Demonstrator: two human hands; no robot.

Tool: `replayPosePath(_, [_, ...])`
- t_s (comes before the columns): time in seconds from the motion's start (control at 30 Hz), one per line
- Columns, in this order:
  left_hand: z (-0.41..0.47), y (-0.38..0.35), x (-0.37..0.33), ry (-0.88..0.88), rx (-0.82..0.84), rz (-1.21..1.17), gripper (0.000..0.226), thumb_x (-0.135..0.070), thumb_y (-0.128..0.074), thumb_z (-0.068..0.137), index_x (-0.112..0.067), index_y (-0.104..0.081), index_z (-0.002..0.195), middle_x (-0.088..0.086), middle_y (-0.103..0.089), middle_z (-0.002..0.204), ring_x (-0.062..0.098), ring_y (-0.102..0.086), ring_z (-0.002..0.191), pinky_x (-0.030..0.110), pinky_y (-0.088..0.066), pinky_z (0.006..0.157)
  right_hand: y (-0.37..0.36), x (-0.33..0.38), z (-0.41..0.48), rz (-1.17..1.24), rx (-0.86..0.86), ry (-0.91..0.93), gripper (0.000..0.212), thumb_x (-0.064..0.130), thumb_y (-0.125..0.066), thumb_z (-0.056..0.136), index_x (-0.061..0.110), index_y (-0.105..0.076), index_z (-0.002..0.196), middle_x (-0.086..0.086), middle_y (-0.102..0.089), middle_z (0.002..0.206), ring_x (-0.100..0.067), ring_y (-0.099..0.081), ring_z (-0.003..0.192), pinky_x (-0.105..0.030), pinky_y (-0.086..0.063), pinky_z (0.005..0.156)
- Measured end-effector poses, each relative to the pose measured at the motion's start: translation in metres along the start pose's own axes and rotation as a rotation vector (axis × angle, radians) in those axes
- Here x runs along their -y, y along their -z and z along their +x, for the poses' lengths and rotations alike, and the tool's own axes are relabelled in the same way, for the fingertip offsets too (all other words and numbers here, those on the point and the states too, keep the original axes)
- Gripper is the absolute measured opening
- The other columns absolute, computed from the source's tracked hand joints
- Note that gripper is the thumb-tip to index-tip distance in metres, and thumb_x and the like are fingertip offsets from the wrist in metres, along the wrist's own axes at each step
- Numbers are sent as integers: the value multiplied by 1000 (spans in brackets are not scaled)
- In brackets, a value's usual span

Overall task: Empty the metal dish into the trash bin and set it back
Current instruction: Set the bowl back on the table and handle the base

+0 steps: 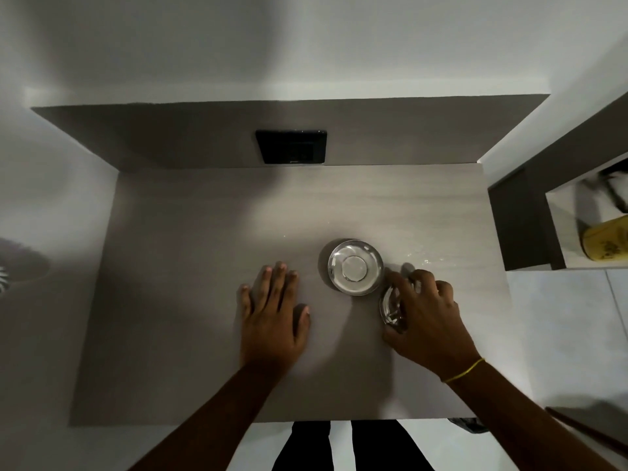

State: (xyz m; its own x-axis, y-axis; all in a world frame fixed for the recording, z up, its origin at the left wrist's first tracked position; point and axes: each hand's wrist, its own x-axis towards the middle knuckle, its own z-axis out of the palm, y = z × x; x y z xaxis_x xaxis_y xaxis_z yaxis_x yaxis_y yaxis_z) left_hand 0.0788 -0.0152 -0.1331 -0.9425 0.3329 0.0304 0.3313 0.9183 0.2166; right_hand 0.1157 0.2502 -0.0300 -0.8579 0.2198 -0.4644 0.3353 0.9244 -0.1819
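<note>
A small metal dish (390, 305) was held at the near-right part of the grey surface (190, 232), tilted up on edge beneath the right hand (423, 314), whose fingers were curled over its rim and closed on it. Only a sliver of the dish's shiny inside was shown between the fingers; whether anything lay in it could not be told. Whether its lower edge was touching the surface or just clear of it could not be told either — the grasp from above was judged suited to lifting or setting down.

Just beside it, to the left and farther from the person, a second round metal bowl (355, 267) was seen resting flat and upright, its base reflecting light, apparently with nothing in it. The two pieces of metalware were near touching. The left hand (272, 314) was laid flat on the surface, fingers spread wide and holding nothing, well apart from both dishes — placed, it was judged, as a brace while the other hand worked.

A few glinting wet spots (421, 256) were visible on the surface beyond the right hand. A yellow thread (464, 370) was worn at the right wrist. A black switch plate (291, 146) was set in the back panel, and a yellowish container (606, 241) was kept in a shelf at the right. No trash bin was identified with certainty.
</note>
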Motion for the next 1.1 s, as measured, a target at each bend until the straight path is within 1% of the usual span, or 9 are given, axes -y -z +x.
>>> replayPosePath(0.13, [1,-3,0,0,3,4,66,-46,-43,106,-15,-43,165,10,-33,178,31,-21,168,68,-23,129,17,8,13,275,-50,-35,100,57,-81,66,34,-39,155,-11,-46,145,-42,-51,131,-50,-49,108])
replayPosePath(0.2, [1,-3,1,2,8,0,67,-47,-42,107,-16,-41,166,9,-31,179,30,-18,169,68,-21,130,25,21,23,346,-106,6,97,62,-75,64,33,-42,151,-13,-47,142,-41,-52,128,-48,-47,107])
replayPosePath(0.27, [1,-4,1,0,10,0,67,-48,-42,108,-17,-39,167,8,-30,179,29,-16,169,68,-20,130,31,39,34,325,-96,49,96,65,-70,64,33,-42,151,-12,-46,144,-40,-49,130,-47,-49,105])
replayPosePath(0.43, [1,-5,2,-7,4,22,69,-47,-47,106,-16,-39,167,9,-31,179,31,-20,168,69,-24,128,30,72,52,163,-13,125,98,57,-72,65,30,-42,154,-8,-42,150,-39,-42,136,-54,-53,104])
replayPosePath(0.63, [2,-6,4,-5,8,29,69,-48,-47,106,-17,-39,167,10,-31,179,31,-21,168,69,-22,129,16,72,61,42,-52,188,94,53,-75,67,29,-47,153,-9,-44,152,-39,-45,135,-51,-54,101])
replayPosePath(0.77, [0,-9,5,-19,22,20,69,-49,-47,107,-18,-37,168,9,-30,179,31,-18,169,68,-19,130,8,70,64,-1,-51,210,87,47,-74,74,29,-48,154,-11,-42,154,-40,-44,135,-51,-54,100])
replayPosePath(0.97, [0,-4,4,-18,77,13,68,-49,-45,107,-17,-40,167,9,-32,178,32,-22,168,70,-24,128,10,71,66,-72,13,227,98,49,-76,74,33,-35,161,-8,-35,160,-40,-42,139,-52,-55,101])
replayPosePath(1.03, [7,7,3,-15,110,-12,70,-50,-44,107,-16,-38,168,9,-30,179,32,-22,168,71,-27,126,22,72,64,-73,4,226,107,58,-73,73,38,-23,165,-6,-28,166,-40,-38,146,-57,-53,103])
replayPosePath(1.1, [22,29,-4,1,113,-57,73,-51,-43,108,-17,-30,170,7,-23,181,30,-14,169,71,-25,128,35,72,55,-50,-60,236,111,70,-65,76,38,-11,168,-6,-18,174,-41,-28,156,-62,-48,109])
